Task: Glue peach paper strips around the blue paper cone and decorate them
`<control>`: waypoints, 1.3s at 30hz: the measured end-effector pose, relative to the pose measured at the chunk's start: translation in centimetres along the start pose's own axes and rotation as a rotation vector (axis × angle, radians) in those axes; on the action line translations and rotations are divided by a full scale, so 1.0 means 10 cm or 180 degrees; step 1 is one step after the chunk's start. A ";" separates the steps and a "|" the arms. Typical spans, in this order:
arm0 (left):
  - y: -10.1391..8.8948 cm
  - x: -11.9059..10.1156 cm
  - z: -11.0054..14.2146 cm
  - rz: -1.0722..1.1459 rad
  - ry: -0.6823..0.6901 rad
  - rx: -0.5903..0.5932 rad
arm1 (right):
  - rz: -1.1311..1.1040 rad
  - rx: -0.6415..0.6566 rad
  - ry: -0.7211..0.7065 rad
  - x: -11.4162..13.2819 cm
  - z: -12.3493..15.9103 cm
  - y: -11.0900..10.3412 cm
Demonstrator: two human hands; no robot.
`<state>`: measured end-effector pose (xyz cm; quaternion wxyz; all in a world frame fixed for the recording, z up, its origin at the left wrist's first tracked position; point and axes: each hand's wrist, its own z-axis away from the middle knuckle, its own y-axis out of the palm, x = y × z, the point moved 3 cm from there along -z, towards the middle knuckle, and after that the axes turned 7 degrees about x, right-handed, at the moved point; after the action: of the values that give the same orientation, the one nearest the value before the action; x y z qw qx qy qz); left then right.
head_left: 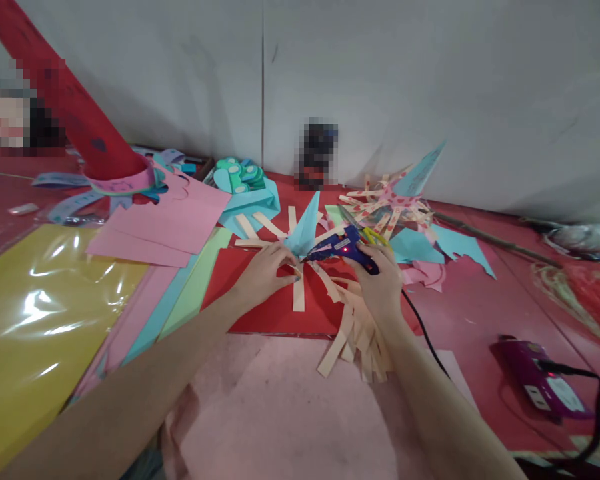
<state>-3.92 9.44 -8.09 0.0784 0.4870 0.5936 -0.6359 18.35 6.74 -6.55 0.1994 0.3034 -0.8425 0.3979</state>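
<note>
Nearest to me, right of the light-blue paper cone [305, 227], I see a purple plastic power socket box [535, 380] with a black cord. Nearer than the cone also lie many loose cream paper strips [360, 333], a bit to its right. On the left is a glossy yellow sheet [40, 300].

The cone stands point up at the far part of a flat red sheet [265, 313], and cream strips spread around its base. My left hand [267, 273] is at the near left of this base, fingers curled, fingertips close to one strip; if they pinch it, I cannot tell. My right hand [383, 280] is closed around a blue glue gun [337, 245], its red light on, its nozzle pointing to the cone's base.

Beyond the cone, to the right, lies a second blue cone [420, 175], tilted, with heart-patterned strips. To the far left are green and blue paper shapes [237, 175]. Farthest is the grey wall [405, 80].
</note>
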 end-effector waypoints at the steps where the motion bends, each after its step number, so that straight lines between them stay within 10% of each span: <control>1: 0.00 0.00 0.00 0.0031 -0.0006 -0.0002 | -0.0001 0.0007 -0.0017 0.01 0.00 0.00; 21: 0.00 -0.02 0.02 -0.0314 -0.0293 -0.0186 | 0.0376 0.0139 -0.0466 0.06 0.02 -0.03; 39: 0.06 -0.44 0.08 -0.1824 0.0766 -0.0611 | 0.0950 0.0131 -0.1000 0.32 0.03 -0.09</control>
<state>-1.70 6.45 -5.46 -0.1289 0.3621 0.7688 -0.5111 16.57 4.86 -4.37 -0.0017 0.2376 -0.8905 0.3880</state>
